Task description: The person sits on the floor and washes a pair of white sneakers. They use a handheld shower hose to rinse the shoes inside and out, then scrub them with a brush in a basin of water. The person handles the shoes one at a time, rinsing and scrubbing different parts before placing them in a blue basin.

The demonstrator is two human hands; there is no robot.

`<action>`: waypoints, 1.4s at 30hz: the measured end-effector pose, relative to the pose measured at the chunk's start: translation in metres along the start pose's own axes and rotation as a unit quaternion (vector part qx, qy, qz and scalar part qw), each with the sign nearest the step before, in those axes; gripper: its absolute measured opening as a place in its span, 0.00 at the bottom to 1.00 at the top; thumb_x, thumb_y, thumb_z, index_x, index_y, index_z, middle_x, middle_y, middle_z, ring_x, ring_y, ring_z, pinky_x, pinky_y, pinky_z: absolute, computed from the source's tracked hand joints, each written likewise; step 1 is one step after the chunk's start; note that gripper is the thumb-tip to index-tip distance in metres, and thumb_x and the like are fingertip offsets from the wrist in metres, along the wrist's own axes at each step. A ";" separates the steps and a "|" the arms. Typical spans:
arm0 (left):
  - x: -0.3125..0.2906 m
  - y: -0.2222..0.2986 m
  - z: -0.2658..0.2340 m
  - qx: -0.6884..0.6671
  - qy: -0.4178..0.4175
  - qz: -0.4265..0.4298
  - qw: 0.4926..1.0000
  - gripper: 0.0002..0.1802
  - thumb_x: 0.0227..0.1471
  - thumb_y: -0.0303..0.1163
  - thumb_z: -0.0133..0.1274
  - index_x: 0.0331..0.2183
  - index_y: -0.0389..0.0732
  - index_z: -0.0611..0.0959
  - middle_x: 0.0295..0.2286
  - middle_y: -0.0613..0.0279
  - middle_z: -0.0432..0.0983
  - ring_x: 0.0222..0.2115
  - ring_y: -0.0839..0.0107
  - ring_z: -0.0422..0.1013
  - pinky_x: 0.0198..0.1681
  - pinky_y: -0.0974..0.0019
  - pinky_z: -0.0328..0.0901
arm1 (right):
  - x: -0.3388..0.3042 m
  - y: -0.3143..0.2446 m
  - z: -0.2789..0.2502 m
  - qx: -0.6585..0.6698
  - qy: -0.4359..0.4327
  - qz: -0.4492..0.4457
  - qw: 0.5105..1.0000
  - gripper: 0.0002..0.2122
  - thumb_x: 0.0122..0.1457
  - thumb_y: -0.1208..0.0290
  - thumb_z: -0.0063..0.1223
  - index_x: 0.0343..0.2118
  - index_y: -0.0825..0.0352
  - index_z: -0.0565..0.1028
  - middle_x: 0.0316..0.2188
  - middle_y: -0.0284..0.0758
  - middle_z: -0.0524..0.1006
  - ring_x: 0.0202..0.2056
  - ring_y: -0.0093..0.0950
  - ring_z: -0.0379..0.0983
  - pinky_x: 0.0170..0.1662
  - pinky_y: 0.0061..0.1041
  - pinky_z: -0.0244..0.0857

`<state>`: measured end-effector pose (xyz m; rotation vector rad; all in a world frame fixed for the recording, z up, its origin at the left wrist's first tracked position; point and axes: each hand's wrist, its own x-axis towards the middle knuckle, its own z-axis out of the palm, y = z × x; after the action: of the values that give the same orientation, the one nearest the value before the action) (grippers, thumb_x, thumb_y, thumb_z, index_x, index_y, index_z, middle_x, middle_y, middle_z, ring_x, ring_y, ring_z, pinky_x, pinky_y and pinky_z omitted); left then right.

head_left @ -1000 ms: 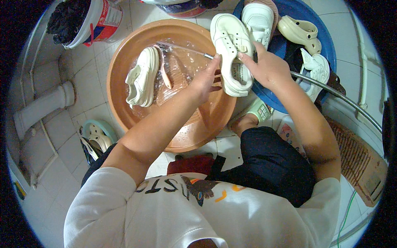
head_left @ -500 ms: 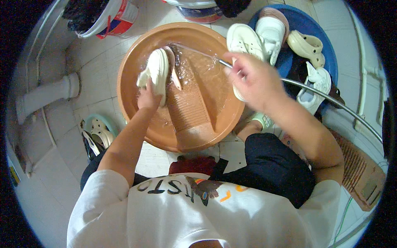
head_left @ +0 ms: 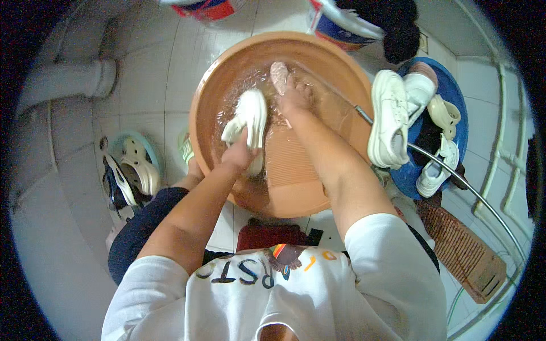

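Note:
My left hand (head_left: 242, 153) is closed round the white shoe (head_left: 253, 111), which sits in the water of a round orange-brown basin (head_left: 203, 102). Beside the shoe, my right hand (head_left: 296, 98) grips a scrub brush (head_left: 278, 75); its pale oval head sticks out past the fingers, and the hand hides most of the handle. A ridged washboard surface (head_left: 290, 159) slopes through the basin under my right forearm. Over the right rim lies a metal hose (head_left: 365, 115), a thin stream of water running from its end into the basin.
White sneakers (head_left: 389, 113) lean between the basin and a blue tub (head_left: 463, 108) of shoes. A brown washboard (head_left: 463, 250) lies at the right. Pale clogs (head_left: 139, 167) stand in a light-green basin (head_left: 153, 153) at left. Buckets (head_left: 341, 28) stand at the back.
My right hand has let go of the hose, now on the basin rim, and moved left onto the brush. The brush has shifted slightly right. My left hand stays on the shoe; the view has shifted.

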<state>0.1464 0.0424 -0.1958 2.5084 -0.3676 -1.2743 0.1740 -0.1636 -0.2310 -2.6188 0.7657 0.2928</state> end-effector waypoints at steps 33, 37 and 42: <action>0.043 0.007 -0.026 -0.294 -0.102 0.082 0.947 0.47 0.26 0.28 0.66 0.52 0.40 0.62 0.39 0.51 0.72 0.39 0.64 0.68 0.45 0.65 0.62 | -0.048 -0.016 -0.010 0.039 -0.098 -0.044 0.993 0.18 0.54 0.57 0.44 0.50 0.46 0.66 0.25 0.44 0.75 0.27 0.42 0.73 0.33 0.38 0.66; 0.021 0.037 -0.024 -0.168 -0.025 0.111 0.979 0.49 0.36 0.36 0.62 0.56 0.34 0.52 0.50 0.40 0.60 0.51 0.54 0.59 0.54 0.64 0.53 | -0.022 0.035 -0.002 0.132 -0.043 0.075 0.987 0.19 0.53 0.54 0.46 0.48 0.52 0.69 0.35 0.47 0.74 0.38 0.42 0.72 0.39 0.35 0.64; 0.013 0.070 -0.018 -0.234 -0.094 0.007 0.968 0.46 0.45 0.51 0.52 0.56 0.36 0.51 0.48 0.40 0.61 0.47 0.54 0.62 0.52 0.62 0.56 | -0.056 0.145 0.021 0.007 -0.084 0.137 0.987 0.17 0.54 0.56 0.46 0.47 0.53 0.70 0.36 0.49 0.72 0.38 0.46 0.69 0.41 0.35 0.63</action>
<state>0.1628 -0.0238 -0.1691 1.9956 -0.1057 -1.4064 0.0456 -0.2407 -0.2784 -2.4345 1.0636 0.5753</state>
